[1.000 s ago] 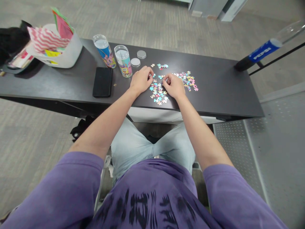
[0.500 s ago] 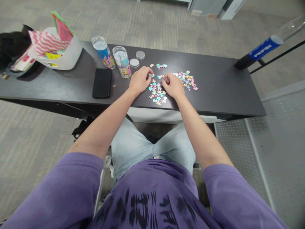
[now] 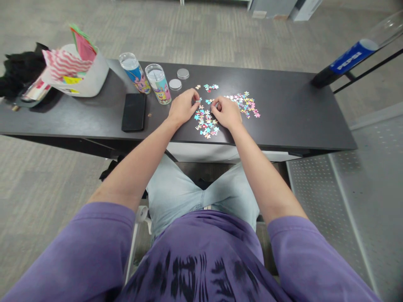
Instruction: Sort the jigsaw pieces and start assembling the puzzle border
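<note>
Small jigsaw puzzle pieces [image 3: 206,126] lie in a loose pile between my hands, in light blue, white, red and yellow. At the pile's upper left, my left hand [image 3: 183,105] pinches a light blue puzzle piece [image 3: 200,100] between thumb and fingertips. Across from it, my right hand [image 3: 227,112] is closed, its fingers curled over the edge of the pile; what they hold, if anything, is hidden. A few joined pieces [image 3: 211,87] lie beyond the hands, with a single piece [image 3: 197,87] beside them. Another spread of pieces [image 3: 249,104], pinker, reaches out past my right hand.
Two clear tumblers with cartoon prints [image 3: 160,86] stand left of my left hand, near two round metal lids [image 3: 175,84]. A black phone-like slab [image 3: 134,112] lies nearby. Farther left is a white basket [image 3: 94,79]; a Pepsi-labelled tube [image 3: 346,63] rises at the right end.
The camera view has shifted slightly. Both hands stay nearly where they were over the puzzle pieces, with only small finger movement.
</note>
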Demonstrator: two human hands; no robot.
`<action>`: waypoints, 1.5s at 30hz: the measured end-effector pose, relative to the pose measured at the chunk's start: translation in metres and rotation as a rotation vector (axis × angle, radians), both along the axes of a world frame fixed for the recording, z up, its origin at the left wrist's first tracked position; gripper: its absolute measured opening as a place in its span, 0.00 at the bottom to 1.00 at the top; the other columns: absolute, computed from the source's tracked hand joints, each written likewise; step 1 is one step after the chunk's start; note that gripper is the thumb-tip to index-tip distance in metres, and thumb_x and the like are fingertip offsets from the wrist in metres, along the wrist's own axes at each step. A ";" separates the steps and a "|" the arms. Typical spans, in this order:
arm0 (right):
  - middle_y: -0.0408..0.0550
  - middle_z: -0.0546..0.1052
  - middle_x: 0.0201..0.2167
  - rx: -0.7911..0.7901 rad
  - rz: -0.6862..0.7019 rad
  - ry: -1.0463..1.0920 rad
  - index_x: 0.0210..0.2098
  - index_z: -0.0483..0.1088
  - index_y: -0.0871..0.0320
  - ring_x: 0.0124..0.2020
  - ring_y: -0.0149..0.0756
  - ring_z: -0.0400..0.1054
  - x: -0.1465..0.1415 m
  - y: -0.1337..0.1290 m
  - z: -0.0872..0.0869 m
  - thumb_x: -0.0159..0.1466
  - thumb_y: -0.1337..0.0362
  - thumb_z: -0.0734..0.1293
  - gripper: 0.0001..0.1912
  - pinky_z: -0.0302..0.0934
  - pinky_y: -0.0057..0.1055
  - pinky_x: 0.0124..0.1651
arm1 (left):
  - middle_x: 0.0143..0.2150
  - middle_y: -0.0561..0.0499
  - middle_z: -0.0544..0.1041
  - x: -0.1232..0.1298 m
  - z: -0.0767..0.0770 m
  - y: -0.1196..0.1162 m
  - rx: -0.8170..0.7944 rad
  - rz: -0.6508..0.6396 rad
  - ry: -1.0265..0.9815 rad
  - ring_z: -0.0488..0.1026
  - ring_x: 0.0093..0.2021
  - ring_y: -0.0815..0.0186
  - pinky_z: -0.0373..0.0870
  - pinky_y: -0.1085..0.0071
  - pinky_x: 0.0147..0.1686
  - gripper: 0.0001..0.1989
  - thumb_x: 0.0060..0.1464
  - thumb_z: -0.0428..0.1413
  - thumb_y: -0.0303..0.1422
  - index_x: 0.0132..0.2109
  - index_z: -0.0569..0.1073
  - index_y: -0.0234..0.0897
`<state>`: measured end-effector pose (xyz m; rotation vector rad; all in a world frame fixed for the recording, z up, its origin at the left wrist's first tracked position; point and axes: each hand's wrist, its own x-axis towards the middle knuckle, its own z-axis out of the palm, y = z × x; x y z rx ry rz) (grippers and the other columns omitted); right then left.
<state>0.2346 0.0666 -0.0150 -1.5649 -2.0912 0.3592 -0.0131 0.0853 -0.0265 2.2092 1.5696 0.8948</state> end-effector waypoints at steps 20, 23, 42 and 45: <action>0.49 0.84 0.45 0.015 0.123 0.023 0.58 0.83 0.48 0.51 0.54 0.78 0.000 -0.006 0.006 0.82 0.62 0.76 0.07 0.69 0.47 0.63 | 0.58 0.45 0.91 0.000 0.011 -0.007 -0.001 -0.077 0.063 0.87 0.56 0.49 0.84 0.52 0.61 0.04 0.73 0.74 0.32 0.50 0.93 0.48; 0.50 0.85 0.47 0.035 0.185 0.007 0.57 0.84 0.48 0.53 0.54 0.79 0.001 -0.005 0.004 0.86 0.62 0.74 0.05 0.69 0.47 0.66 | 0.60 0.45 0.90 0.000 0.008 -0.006 0.031 -0.080 0.061 0.87 0.55 0.51 0.83 0.54 0.58 0.04 0.73 0.75 0.31 0.51 0.94 0.47; 0.48 0.78 0.40 0.075 0.128 0.612 0.43 0.76 0.47 0.42 0.47 0.71 0.014 0.025 -0.030 0.79 0.19 0.69 0.37 0.72 0.49 0.53 | 0.63 0.42 0.89 -0.002 -0.006 0.002 0.067 0.016 -0.027 0.87 0.58 0.49 0.83 0.53 0.68 0.20 0.79 0.63 0.29 0.72 0.84 0.41; 0.48 0.77 0.39 0.077 0.072 0.661 0.41 0.75 0.47 0.42 0.47 0.70 0.015 0.025 -0.029 0.74 0.11 0.69 0.44 0.72 0.49 0.52 | 0.66 0.39 0.87 -0.001 -0.003 0.001 0.046 0.064 0.032 0.88 0.59 0.47 0.85 0.49 0.70 0.18 0.78 0.62 0.29 0.68 0.88 0.42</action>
